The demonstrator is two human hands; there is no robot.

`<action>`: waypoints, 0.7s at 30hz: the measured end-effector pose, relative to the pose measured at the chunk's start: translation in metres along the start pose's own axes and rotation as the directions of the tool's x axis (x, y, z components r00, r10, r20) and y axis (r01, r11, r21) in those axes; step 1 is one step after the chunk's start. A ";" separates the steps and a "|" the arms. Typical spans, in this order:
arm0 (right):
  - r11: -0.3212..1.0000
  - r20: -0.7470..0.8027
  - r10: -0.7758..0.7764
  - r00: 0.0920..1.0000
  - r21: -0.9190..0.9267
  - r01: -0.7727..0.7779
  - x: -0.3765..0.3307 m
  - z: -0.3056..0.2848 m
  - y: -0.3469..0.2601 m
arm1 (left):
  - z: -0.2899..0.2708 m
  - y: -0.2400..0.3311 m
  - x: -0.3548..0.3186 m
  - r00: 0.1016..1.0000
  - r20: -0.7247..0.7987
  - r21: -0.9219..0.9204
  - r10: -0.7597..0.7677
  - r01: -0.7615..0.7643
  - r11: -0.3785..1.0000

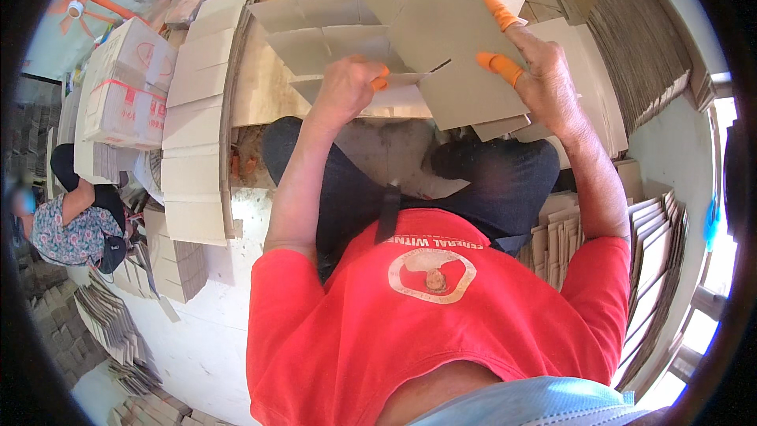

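A small cardboard-box workshop is shown. Flat die-cut cardboard blanks (197,122) are stacked in long rows on the left, and more stacks (654,260) are stood on edge on the right. Finished cartons (126,87) are piled at the far left. A wooden worktable (264,87) is seen ahead, a bare concrete floor (197,339) below, and another seated worker (71,225) among piles.

White strapped cartons (126,83) stacked far left (red markings).

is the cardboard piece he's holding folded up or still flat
Flat: the cardboard sheet lies spread between left hand and right hand, slit visible.
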State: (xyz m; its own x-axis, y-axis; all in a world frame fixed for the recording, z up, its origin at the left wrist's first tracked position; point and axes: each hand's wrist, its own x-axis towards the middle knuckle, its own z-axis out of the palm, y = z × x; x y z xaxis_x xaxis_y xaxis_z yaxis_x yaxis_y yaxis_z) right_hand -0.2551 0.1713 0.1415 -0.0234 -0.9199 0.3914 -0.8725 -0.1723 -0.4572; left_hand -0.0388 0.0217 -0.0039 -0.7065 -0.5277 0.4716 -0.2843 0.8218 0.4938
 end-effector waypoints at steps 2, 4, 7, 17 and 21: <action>0.999 -0.002 0.008 1.000 0.036 -0.007 0.002 -0.002 -0.001 | 0.000 0.000 0.001 1.000 0.008 -0.013 0.003 -0.003 1.000; 0.990 0.003 0.070 0.998 0.121 -0.070 0.002 -0.007 0.001 | -0.001 -0.002 0.001 1.000 0.008 0.004 0.012 -0.012 1.000; 0.993 0.075 0.111 0.991 -0.035 -0.109 -0.001 -0.009 0.001 | 0.000 -0.004 -0.001 1.000 0.019 0.038 0.021 -0.021 0.999; 0.971 0.070 0.237 0.969 0.017 -0.239 0.000 -0.007 -0.012 | 0.002 -0.004 -0.001 0.997 0.017 0.009 0.069 -0.069 0.998; 0.978 0.051 0.186 0.981 0.090 -0.190 -0.005 -0.007 -0.006 | 0.002 0.001 0.000 1.000 0.007 -0.010 0.010 -0.010 1.000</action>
State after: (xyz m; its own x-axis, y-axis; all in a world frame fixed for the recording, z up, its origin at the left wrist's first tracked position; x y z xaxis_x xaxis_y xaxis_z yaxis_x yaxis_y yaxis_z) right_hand -0.2532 0.1789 0.1477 -0.1599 -0.9528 0.2582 -0.8050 -0.0255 -0.5927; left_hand -0.0404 0.0230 -0.0048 -0.7137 -0.5180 0.4716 -0.2704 0.8248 0.4966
